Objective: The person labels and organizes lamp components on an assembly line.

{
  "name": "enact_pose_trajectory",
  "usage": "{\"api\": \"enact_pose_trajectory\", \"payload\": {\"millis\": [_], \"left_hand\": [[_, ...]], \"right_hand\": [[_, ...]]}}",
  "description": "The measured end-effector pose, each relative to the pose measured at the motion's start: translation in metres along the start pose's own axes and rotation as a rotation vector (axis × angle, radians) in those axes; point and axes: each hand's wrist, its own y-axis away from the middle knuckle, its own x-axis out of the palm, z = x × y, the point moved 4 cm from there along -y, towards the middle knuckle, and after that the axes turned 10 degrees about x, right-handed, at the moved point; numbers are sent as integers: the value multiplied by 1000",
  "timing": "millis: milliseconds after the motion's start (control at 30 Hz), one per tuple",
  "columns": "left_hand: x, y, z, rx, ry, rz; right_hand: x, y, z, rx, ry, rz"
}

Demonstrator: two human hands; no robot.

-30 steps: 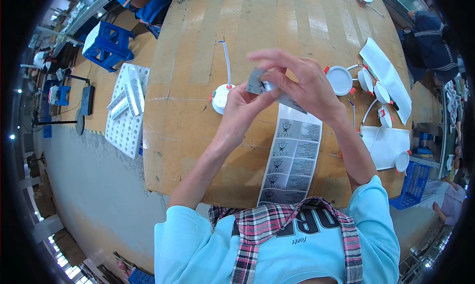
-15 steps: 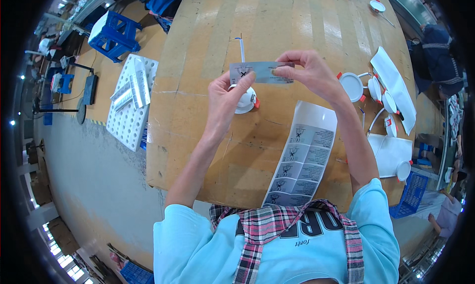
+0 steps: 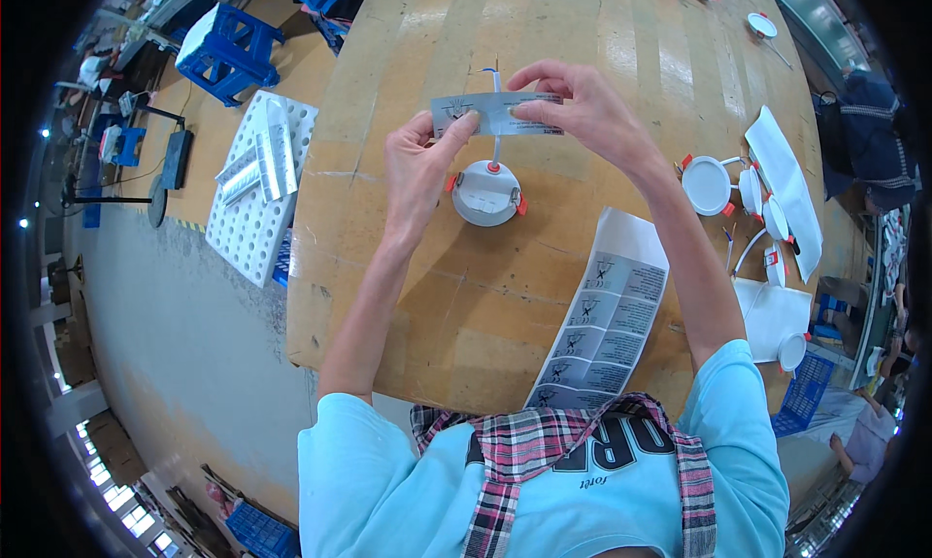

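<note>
Head view: your left hand and right hand each have their grip pinched on opposite ends of the grey label, stretched above the white cable, while the round lamp, partly hidden by your left hand half a second ago, now sits fully exposed on the surface, clear of the label. It bears a crossed-out pictogram and print too small to read, like the label strip lying nearer you.
</note>
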Motion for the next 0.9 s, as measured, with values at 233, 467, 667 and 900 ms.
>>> {"api": "enact_pose_trajectory", "payload": {"millis": [233, 467, 667, 900], "left_hand": [[8, 0, 10, 10, 107, -26], [17, 1, 11, -19, 336, -55], [28, 14, 12, 237, -222, 155], [39, 72, -95, -109, 220, 209]], "right_hand": [[-2, 3, -3, 26, -45, -24], [-9, 0, -2, -22, -63, -90], [-40, 27, 16, -51, -217, -242], [-98, 142, 6, -121, -416, -497]]}}
